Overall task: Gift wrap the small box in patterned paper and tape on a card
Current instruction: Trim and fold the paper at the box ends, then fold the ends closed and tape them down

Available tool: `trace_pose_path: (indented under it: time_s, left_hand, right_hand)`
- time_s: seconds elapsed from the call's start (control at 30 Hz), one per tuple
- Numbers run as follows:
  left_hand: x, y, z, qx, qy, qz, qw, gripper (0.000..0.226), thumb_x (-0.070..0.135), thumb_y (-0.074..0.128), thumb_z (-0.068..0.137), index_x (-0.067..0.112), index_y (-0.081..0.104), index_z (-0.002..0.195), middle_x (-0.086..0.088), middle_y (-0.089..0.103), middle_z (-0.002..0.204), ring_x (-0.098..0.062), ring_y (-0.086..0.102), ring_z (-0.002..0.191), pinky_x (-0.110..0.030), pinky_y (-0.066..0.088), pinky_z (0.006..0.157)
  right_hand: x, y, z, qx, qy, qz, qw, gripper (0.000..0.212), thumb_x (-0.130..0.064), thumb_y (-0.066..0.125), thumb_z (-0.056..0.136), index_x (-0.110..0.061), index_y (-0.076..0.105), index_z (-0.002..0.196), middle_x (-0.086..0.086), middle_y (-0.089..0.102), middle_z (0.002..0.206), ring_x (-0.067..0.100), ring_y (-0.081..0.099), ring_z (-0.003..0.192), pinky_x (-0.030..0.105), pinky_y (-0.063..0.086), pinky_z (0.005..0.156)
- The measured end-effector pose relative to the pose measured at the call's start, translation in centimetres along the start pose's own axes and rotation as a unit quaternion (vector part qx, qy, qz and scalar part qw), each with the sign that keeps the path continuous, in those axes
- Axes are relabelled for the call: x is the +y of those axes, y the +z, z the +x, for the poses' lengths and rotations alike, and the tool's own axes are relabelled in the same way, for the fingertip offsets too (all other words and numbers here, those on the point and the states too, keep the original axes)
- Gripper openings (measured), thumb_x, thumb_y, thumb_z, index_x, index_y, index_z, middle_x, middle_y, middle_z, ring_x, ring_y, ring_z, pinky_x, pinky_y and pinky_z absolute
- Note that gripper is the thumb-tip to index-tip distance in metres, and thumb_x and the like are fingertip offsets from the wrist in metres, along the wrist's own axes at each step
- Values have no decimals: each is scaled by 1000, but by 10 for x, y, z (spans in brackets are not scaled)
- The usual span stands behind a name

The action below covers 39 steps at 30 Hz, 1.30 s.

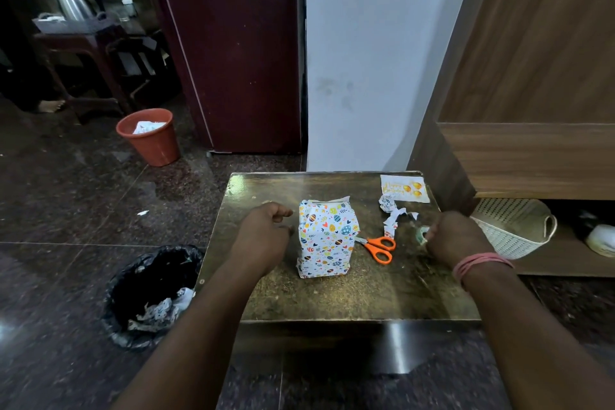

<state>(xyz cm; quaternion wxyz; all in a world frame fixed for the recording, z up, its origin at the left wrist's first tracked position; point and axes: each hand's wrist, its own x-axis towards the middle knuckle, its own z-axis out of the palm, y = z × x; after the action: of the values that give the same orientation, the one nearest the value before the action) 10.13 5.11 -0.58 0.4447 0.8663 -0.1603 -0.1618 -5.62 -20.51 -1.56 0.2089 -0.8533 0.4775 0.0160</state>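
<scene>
The light, crushable wrapped box (326,240) is standing on the surface (349,296), best held by its stiff sides; the left hand (266,230) is hanging loosely curled and empty beside it, the right hand (456,236) is pinching a tape roll (423,234).

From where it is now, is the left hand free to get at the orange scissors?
Probably not directly: the wrapped box stands between the left hand and the scissors; it would have to reach over or around it.

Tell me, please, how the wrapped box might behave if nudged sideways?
The wrapped box stands upright on a narrow base, so it could tip rather than slide. Its paper looks loosely creased, probably crumpling under fingers. The glossy table might let it skid.
</scene>
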Motion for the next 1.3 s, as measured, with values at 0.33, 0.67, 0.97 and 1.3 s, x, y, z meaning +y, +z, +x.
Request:
trace_pose_path:
  time_s: [0.33, 0.67, 0.97, 1.3]
  left_hand:
    - [47, -14, -23, 166, 181, -183, 952, 20, 5, 63, 98, 19, 74, 107, 12, 72, 92, 5, 60, 76, -9, 45, 70]
    - [69, -3, -51, -31, 260, -116, 958, 69, 42, 81, 82, 36, 54, 146, 19, 61, 138, 8, 52, 128, -18, 43, 105]
    - [68, -9, -49, -53, 245, -216, 944, 53, 7, 83, 84, 24, 64, 131, 1, 75, 107, -18, 73, 102, -46, 61, 90]
    - [65, -9, -50, -39, 287, -154, 945, 53, 8, 75, 93, 27, 61, 140, 11, 65, 129, -10, 66, 115, -38, 56, 98]
  right_hand:
    - [-33, -37, -34, -78, -160, 420, 890, 9, -14, 75, 89, -7, 70, 93, 11, 66, 76, 19, 58, 62, 35, 51, 65]
    - [-74, -41, -69, -174, -316, 540, 760, 22, -18, 77, 82, -6, 70, 99, 16, 66, 82, 26, 61, 71, 32, 52, 63]
    - [-77, -42, -72, -218, -348, 569, 713, 30, -24, 79, 85, -5, 71, 106, 20, 71, 94, 37, 69, 83, 47, 57, 82]
    - [-78, -41, -68, -131, -330, 604, 713, 20, -14, 69, 88, 2, 72, 99, 22, 69, 86, 32, 67, 75, 35, 57, 64]
